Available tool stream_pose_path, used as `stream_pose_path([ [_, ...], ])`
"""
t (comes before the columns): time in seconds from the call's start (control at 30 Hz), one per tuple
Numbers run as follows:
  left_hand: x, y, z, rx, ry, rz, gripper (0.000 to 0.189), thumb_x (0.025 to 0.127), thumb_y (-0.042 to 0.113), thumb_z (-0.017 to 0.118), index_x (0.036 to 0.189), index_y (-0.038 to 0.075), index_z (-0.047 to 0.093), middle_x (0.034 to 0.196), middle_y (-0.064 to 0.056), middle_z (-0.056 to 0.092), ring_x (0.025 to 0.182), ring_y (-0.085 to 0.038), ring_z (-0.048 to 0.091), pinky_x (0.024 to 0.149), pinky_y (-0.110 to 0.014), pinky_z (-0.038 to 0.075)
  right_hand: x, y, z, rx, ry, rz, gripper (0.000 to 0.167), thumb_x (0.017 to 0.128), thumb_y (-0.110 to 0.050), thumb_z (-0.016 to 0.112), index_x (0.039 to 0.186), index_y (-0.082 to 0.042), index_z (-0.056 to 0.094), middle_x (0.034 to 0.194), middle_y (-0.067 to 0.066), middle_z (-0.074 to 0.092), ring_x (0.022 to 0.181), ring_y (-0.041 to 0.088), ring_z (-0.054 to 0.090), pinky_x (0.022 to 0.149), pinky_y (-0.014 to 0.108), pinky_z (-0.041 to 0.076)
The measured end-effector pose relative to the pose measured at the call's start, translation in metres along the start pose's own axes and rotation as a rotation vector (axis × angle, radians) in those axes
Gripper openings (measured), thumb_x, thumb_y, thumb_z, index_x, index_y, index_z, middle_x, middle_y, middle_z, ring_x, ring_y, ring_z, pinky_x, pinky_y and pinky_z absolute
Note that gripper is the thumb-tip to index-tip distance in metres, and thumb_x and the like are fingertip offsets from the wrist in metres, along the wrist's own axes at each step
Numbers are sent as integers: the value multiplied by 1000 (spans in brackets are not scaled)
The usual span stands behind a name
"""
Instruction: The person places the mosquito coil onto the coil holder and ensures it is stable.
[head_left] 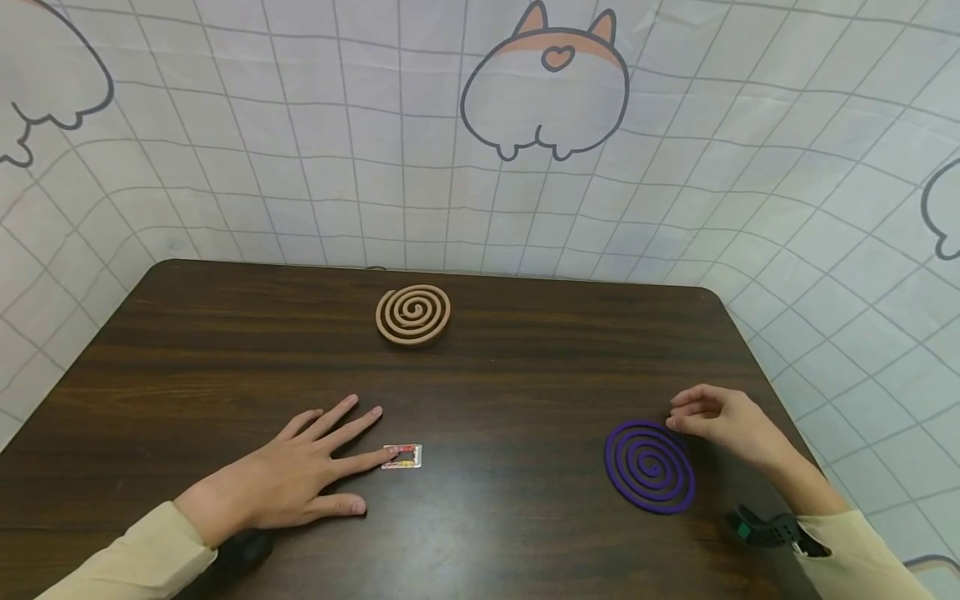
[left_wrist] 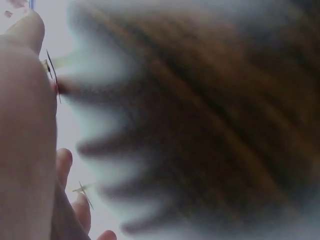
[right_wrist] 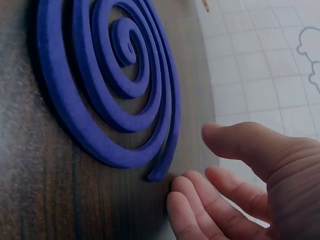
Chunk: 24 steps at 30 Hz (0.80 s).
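My left hand (head_left: 288, 479) lies spread on the dark table, its index fingertip pressing on a small flat rectangular piece (head_left: 409, 456) with red and yellow print and a dark opening. In the left wrist view, part of that hand (left_wrist: 27, 125) shows at the left, with blurred table beyond. On the right lies a purple mosquito coil (head_left: 649, 467), flat on the tabletop. My right hand (head_left: 731, 423) hovers beside its upper right edge, fingers loosely bent and holding nothing. The right wrist view shows its fingertips (right_wrist: 182, 187) close to the loose end of the coil (right_wrist: 120, 157).
A tan mosquito coil (head_left: 414, 314) rests near the table's back edge. The brown wood-grain table (head_left: 510, 375) meets a white gridded curtain (head_left: 420, 167) printed with cartoon animals, which rises behind and at both sides. A dark strap (head_left: 772, 529) hangs at the right wrist.
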<state>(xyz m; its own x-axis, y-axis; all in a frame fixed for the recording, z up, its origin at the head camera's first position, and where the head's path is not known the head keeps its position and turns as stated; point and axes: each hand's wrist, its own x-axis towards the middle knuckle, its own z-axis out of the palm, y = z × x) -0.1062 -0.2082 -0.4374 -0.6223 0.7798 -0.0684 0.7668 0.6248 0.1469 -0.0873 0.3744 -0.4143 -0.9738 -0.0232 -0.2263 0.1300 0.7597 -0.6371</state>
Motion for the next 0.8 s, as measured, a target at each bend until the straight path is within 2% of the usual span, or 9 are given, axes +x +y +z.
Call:
stream_pose_path([
  [0.17,1,-1,-2,-2,11,1,62,100,70,45,158,50,35,173,-4,29,159,-42,23,115,-62,32,-4,-3,4,20,-24,-48,47,91,-31,81,125,-2,66,117,14,75,92,-1,70,78,21,58],
  [0.37,3,-3,-2,-3,5,-3,62,100,69,44,158,50,34,173,-5,27,160,-42,22,116,-62,32,-7,-8,7,-8,-15,-97,46,89,-31,84,123,-4,68,115,11,75,92,0,68,79,20,57],
  [0.67,7,-4,-4,-4,-1,-7,61,100,70,45,157,52,36,173,-5,29,159,-43,25,114,-67,33,-6,-9,8,6,-26,-119,44,88,-27,84,121,-3,68,113,12,75,91,1,68,79,20,58],
  [0.8,10,-5,-6,-19,-33,-22,61,100,71,44,157,53,34,174,-4,26,160,-42,22,116,-69,31,-6,-9,9,12,-33,-127,45,86,-26,85,121,-3,68,112,11,75,90,0,67,80,20,57],
])
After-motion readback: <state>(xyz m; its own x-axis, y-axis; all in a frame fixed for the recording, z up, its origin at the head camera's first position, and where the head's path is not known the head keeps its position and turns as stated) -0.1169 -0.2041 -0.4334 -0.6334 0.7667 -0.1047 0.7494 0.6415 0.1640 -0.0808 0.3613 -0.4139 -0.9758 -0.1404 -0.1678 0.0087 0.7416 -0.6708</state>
